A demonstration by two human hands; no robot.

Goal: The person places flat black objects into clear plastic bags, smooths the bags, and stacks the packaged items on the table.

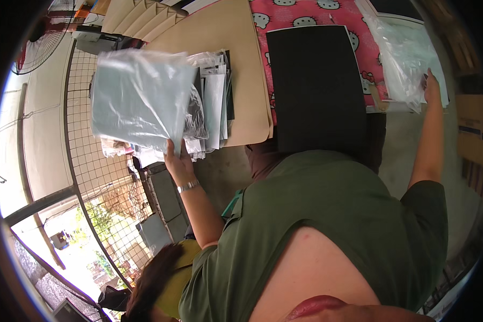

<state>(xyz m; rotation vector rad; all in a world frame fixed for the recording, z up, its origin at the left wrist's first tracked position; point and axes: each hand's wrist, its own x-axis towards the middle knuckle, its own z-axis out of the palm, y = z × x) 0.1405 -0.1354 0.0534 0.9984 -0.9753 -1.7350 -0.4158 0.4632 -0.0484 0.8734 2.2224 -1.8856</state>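
Observation:
My left hand [179, 161] pinches the near corner of a flat, pale grey-blue sheet in a clear plastic sleeve [139, 99]. This sleeved sheet is tilted over a pile of other sleeved sheets and papers [214, 107] on the left; its far edge is blurred. At the far right, my right hand [432, 88] has its fingers closed at the edge of a crinkled clear plastic bag [405, 61], which lies on pale sheets. Part of those fingers is hard to make out. Between my hands, a large black sheet [319, 86] lies in front of me, its near end over my lap.
A tan board [246, 80] lies under the left pile. Pink cartoon-print cloth [367, 59] covers the table. Folded brown cardboard [139, 21] is at the far left, near a fan [40, 40]. Another person [185, 268] is at my lower left. Cardboard boxes [474, 126] stand at right.

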